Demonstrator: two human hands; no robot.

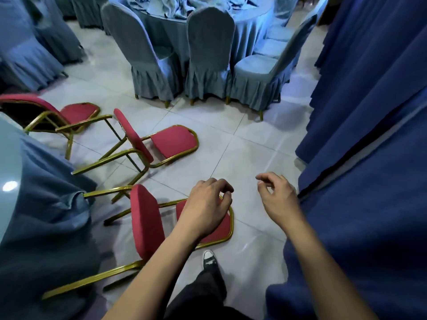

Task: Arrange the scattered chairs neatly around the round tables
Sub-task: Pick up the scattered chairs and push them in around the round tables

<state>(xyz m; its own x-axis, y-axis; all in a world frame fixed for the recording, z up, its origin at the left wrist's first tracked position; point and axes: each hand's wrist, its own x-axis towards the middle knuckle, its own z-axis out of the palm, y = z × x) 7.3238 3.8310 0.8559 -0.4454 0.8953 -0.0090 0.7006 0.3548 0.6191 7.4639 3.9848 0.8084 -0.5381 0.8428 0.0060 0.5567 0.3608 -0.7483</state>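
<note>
Three red chairs with gold frames lie tipped over on the tiled floor, so you have uprighting to do before any arranging. Start at the far left: the farthest red chair is on its back beside the near round table, and its backrest is cut off by the frame edge and the tablecloth. Next to it, the middle red chair lies the same way, legs pointing toward that table, probably just as it toppled. Closest to you, the nearest red chair has one leg tucked under the tablecloth hem, and your forearm hides part of its back pad.

Your left hand hangs over that chair's back pad with fingers loosely curled; whether it touches the frame you cannot tell from here, and it grips nothing plainly. Your right hand floats over bare tile, fingers relaxed and half bent, holding nothing. That posture reads as a reach just starting.

Beyond, covered chairs already stand snug around the far round table, a fair model for spacing. At the right, dark blue drapes block whatever sits behind them.
</note>
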